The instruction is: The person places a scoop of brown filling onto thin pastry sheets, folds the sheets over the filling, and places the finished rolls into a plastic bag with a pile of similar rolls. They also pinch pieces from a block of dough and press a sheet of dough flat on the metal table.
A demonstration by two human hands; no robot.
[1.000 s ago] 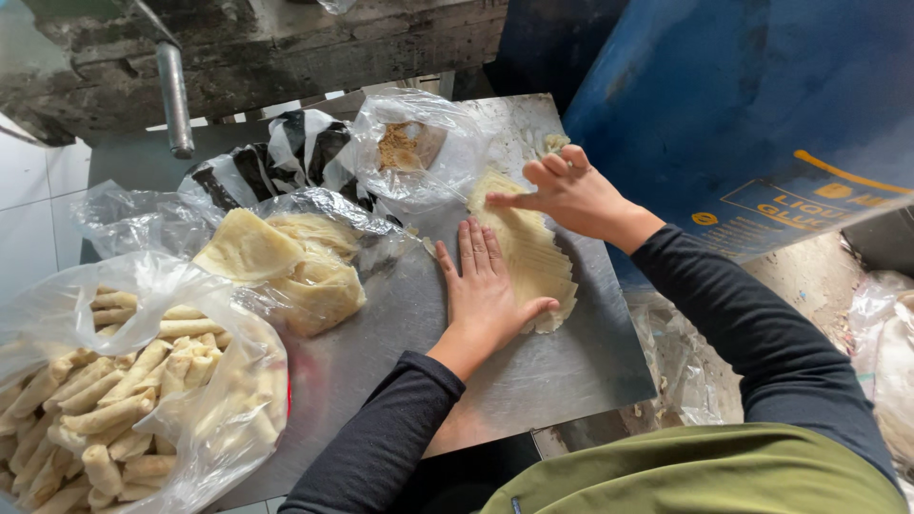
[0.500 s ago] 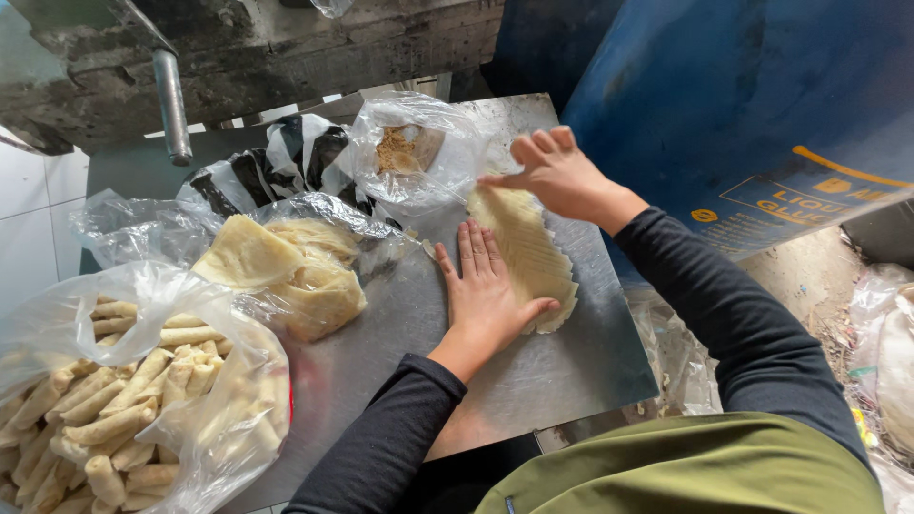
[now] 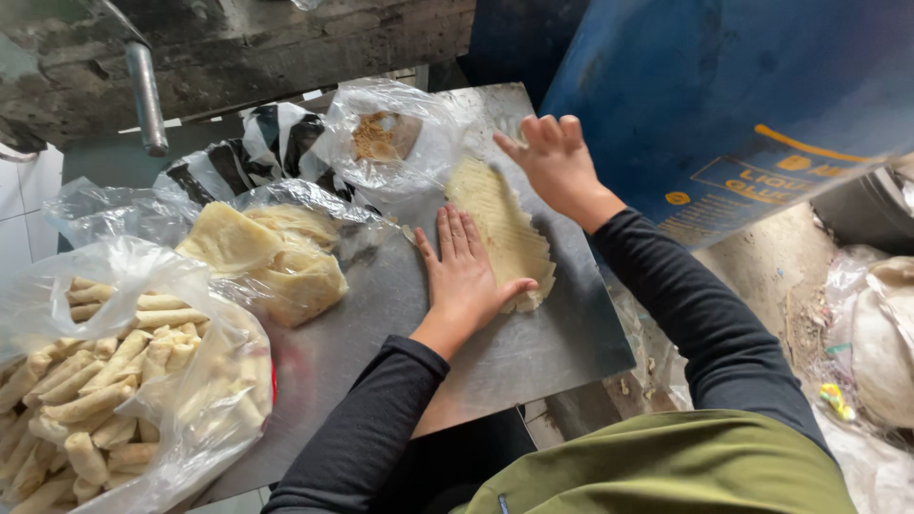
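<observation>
The blue drum [image 3: 724, 86] fills the upper right behind the metal tray [image 3: 533, 352], and its top and right side run out of the picture. The tray itself is a grey steel sheet; its near left corner is hidden under plastic bags and its far edge under more bags. Left of the tray's near edge, a big clear bag of pale rolled sticks [image 3: 105, 381] is cut off by the picture's left and bottom edges. On the tray's left part sits a second clear bag of folded pale sheets [image 3: 276, 257], its contents blurred by creased plastic. At the tray's far edge lies a small clear bag with brown crumbly filling [image 3: 381, 138]; what the filling is cannot be made out. Behind it a black-and-white striped bag [image 3: 257, 143] is mostly covered.

The stack of thin wrappers [image 3: 500, 224] lies on the tray's right half, towards the far edge. It is pale yellow, long and oval, with finely layered, ruffled edges on its near right side; its left rim is hidden under the left hand [image 3: 466, 276].

The left hand lies flat, fingers together and straight, pressing on the stack's left side and the tray. The right hand [image 3: 552, 162] is open, fingers extended and close together, at the stack's far right edge; whether its fingertips touch the top wrapper cannot be told. Neither hand grips anything.
</observation>
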